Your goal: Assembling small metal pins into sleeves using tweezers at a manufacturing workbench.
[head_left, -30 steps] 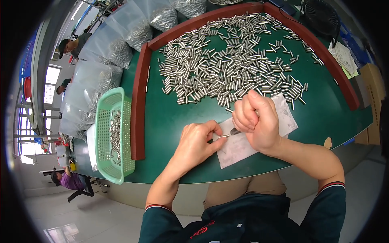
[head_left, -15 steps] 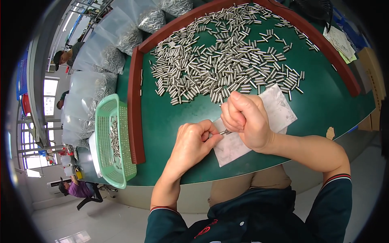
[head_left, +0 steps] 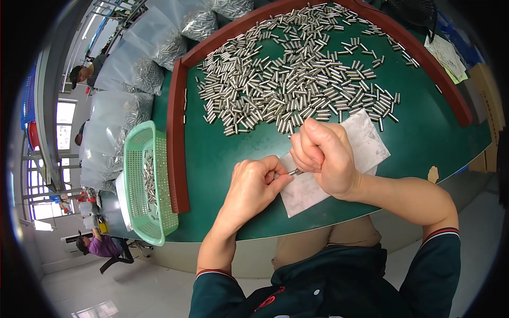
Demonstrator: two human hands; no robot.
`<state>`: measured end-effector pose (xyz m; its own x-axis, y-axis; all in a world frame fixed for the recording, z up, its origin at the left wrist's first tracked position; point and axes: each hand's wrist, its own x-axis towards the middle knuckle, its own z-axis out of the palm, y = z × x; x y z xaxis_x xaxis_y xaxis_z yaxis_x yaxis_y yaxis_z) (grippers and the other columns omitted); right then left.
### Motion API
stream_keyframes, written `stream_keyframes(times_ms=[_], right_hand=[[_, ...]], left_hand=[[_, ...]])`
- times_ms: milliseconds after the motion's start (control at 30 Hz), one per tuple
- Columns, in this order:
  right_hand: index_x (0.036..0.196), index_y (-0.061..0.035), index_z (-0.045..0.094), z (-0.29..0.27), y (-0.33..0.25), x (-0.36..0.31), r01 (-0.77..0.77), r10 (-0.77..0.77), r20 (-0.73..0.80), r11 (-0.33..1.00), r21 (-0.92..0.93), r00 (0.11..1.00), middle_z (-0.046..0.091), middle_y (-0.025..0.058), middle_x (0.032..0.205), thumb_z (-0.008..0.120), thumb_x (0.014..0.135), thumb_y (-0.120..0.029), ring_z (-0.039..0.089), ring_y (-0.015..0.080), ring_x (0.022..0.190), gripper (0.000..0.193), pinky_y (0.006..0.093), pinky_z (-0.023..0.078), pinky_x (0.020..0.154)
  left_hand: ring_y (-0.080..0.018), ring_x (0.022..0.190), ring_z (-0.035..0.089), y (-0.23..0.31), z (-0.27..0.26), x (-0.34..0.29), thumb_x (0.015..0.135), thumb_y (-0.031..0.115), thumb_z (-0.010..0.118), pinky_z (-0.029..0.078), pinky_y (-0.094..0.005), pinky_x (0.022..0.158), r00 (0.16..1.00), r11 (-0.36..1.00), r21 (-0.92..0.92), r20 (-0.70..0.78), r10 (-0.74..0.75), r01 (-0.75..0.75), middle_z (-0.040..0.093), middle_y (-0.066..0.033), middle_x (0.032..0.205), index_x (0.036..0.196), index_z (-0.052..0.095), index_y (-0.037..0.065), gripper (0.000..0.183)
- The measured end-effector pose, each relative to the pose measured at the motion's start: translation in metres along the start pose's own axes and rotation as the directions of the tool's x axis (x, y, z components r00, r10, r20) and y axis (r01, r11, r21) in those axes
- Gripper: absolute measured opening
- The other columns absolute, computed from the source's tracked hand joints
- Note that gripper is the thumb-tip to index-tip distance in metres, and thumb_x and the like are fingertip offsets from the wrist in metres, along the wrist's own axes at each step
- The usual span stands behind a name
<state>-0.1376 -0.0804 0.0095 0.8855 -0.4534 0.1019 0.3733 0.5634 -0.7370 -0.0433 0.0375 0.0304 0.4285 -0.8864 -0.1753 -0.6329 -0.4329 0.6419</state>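
My left hand (head_left: 254,185) pinches a small metal pin (head_left: 292,173) between thumb and fingertips, just above the near part of a smudged white cloth (head_left: 302,197). Close beside it on the right, my right hand (head_left: 326,156) is curled into a fist with the thumb on top. A short dark, shiny end runs from the pin toward this fist; what the fist holds is hidden inside it. Beyond both hands, a broad heap of short silvery metal pins (head_left: 297,79) covers the green tabletop (head_left: 222,153).
Dark red rails (head_left: 177,138) border the heap. Left of them stands a light green plastic basket (head_left: 140,212) with some pins inside. Clear bags of pins (head_left: 146,77) line the far left. Papers (head_left: 445,55) and cardboard (head_left: 486,95) lie right. Other people (head_left: 103,246) sit farther off.
Both hands keep nearly the same place and grip over the cloth. The whole view has shifted only very slightly.
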Motion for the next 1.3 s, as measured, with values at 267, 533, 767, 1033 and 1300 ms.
stream_keyframes(times_ms=[267,533,767,1033,1300], right_hand=[[0.048,-0.0094,0.028,0.004,0.002,-0.002,0.026,-0.025,0.011,0.999,-0.033,1.000,0.028,-0.0005,0.043,0.030,0.090,-0.023,0.021,0.0073,0.039,0.044,0.0226,0.020,0.039],[0.051,-0.0046,0.033,0.006,0.007,-0.006,0.058,-0.054,0.025,0.976,-0.210,0.998,0.031,-0.0012,0.048,0.039,0.085,-0.019,0.026,0.0064,0.046,0.038,0.0237,0.023,0.042],[0.051,-0.0069,0.029,0.004,0.004,-0.001,0.003,-0.002,0.012,1.000,-0.026,1.000,0.029,-0.0014,0.046,0.035,0.088,-0.019,0.025,0.0064,0.044,0.040,0.0228,0.022,0.040],[0.050,-0.0075,0.029,0.003,0.001,0.000,-0.058,0.058,0.011,0.998,0.004,0.998,0.030,-0.0001,0.045,0.033,0.089,-0.020,0.023,0.0066,0.040,0.041,0.0219,0.020,0.039],[0.048,-0.0080,0.027,0.002,0.000,0.003,-0.074,0.074,0.003,0.997,0.030,0.997,0.030,0.0001,0.044,0.032,0.089,-0.020,0.022,0.0067,0.039,0.043,0.0221,0.019,0.038]], left_hand=[[-0.0201,0.037,0.039,0.001,0.001,0.000,0.064,0.006,0.066,0.033,-0.0312,0.041,1.000,1.000,-0.006,0.008,-0.028,0.028,0.040,-0.0058,0.042,0.062,0.054,0.001,0.013],[-0.0252,0.040,0.044,0.003,-0.001,0.004,0.065,0.007,0.065,0.035,-0.0332,0.043,1.000,1.000,-0.014,0.015,0.010,-0.010,0.044,-0.0085,0.043,0.061,0.052,0.000,0.015],[-0.0066,0.043,0.032,-0.004,-0.012,0.002,0.068,0.008,0.065,0.029,-0.0232,0.041,0.997,0.998,-0.056,0.064,-0.031,0.035,0.037,0.0013,0.046,0.066,0.055,0.001,0.012],[-0.0025,0.050,0.032,-0.035,-0.012,0.012,0.081,0.009,0.056,0.025,-0.0150,0.043,0.962,0.138,-0.956,0.269,0.052,0.260,0.056,-0.0060,0.078,0.089,0.054,0.004,0.009],[-0.0016,0.049,0.031,-0.034,-0.012,0.018,0.083,0.009,0.051,0.026,-0.0130,0.041,0.962,0.083,-0.959,0.272,0.018,0.270,0.055,-0.0078,0.078,0.101,0.053,0.000,0.020]])
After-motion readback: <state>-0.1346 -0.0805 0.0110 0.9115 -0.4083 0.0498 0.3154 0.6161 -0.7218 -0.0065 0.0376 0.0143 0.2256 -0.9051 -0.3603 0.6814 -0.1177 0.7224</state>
